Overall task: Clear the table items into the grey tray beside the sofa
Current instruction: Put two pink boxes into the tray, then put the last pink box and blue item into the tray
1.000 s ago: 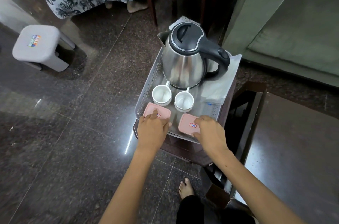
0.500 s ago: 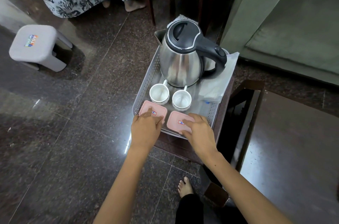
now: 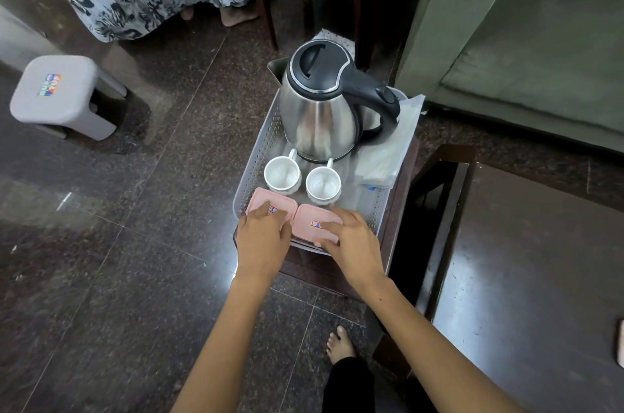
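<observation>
Grey tray [image 3: 261, 155] sits on a small dark bench [image 3: 398, 210] next to the green sofa [image 3: 523, 51], and it already looks pretty loaded. Both hands are down at the tray's 6 o'clock edge: left hand [image 3: 261, 240] lies flat on the left pink box [image 3: 266, 206], right hand [image 3: 351, 240] flat on the right pink box [image 3: 312, 221]. Fingers on both are spread and resting on the lids, not clamped around anything. My guess is this is the settling-in step, nudging the two boxes so they sit square side by side. To do that well I'd press evenly on the lids, keep them touching each other, and slide them toward 12 o'clock gently so they don't knock the cups. The right one seems to hang close to the near rim, so it wants a push inward. Count: one kettle [image 3: 320, 115] at 12 o'clock, two white cups [image 3: 283, 174] mid-tray, two pink boxes, and one plastic packet [image 3: 388, 149] at 3 o'clock.
</observation>
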A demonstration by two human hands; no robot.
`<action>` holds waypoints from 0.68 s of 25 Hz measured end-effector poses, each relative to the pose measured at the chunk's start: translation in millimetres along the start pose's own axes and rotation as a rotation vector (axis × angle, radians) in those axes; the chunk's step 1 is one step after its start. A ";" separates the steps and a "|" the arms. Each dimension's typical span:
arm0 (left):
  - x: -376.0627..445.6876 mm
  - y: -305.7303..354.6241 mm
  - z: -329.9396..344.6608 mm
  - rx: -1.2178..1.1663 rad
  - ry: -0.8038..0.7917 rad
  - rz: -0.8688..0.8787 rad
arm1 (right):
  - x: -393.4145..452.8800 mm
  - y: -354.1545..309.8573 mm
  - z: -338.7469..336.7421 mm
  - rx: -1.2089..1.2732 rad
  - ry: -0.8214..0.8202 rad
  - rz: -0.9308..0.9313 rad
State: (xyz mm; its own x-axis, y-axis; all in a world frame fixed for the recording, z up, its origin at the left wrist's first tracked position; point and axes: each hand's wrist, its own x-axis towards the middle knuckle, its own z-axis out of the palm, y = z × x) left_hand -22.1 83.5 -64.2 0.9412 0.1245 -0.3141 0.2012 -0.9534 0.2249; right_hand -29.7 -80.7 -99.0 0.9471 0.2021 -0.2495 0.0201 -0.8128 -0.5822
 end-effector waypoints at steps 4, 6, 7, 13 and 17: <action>-12.4 19.5 -4.8 -0.075 0.065 0.026 | -17.6 6.5 -9.7 0.089 0.153 -0.009; -24.6 39.1 -5.0 -0.119 0.097 0.093 | -29.4 13.1 -18.8 0.151 0.261 -0.028; -31.8 53.3 -2.8 -0.137 0.104 0.139 | -37.2 19.6 -25.3 0.180 0.314 -0.022; -89.9 184.7 46.8 -0.214 0.033 0.415 | -119.5 126.0 -81.9 0.232 0.509 0.222; -150.6 300.9 110.4 -0.200 -0.147 0.593 | -216.3 236.1 -128.9 0.187 0.575 0.507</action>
State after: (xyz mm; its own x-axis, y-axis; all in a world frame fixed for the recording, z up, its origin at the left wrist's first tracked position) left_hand -133.2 -252.5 -51.0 0.8641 -0.4602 -0.2036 -0.2817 -0.7776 0.5621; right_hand -188.6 -386.7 -82.8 0.8444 -0.5243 -0.1096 -0.4642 -0.6143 -0.6381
